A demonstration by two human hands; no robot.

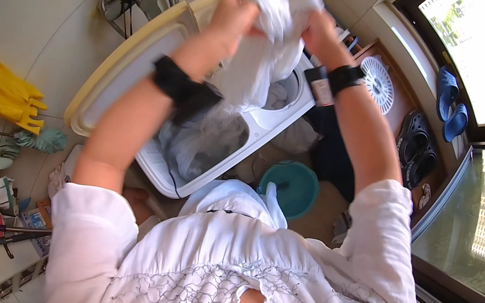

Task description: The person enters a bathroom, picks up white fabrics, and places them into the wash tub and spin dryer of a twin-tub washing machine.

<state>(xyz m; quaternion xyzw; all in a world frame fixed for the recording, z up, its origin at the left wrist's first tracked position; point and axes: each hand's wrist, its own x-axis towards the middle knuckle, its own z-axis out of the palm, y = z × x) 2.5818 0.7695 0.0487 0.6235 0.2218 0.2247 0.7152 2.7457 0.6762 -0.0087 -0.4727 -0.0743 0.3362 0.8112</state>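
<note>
My left hand (233,19) and my right hand (320,35) are raised over a white twin-tub washing machine (271,125). Both are closed on a wet-looking white cloth (246,77), bunched and blurred at the top between them. Its lower part hangs toward the larger tub, where more pale laundry (205,145) lies. In the smaller round tub some whitish fabric (277,96) shows. The cream-edged lid (120,75) stands open behind the left forearm. Each wrist wears a black band, and the cloth hides some fingertips.
A turquoise basin (293,189) sits on the floor beside the machine. Yellow rubber gloves (6,93) and a green mop head (43,139) hang on the left wall. Along the window side are black clogs (415,148), blue slippers (451,104) and a white slotted disc (376,84).
</note>
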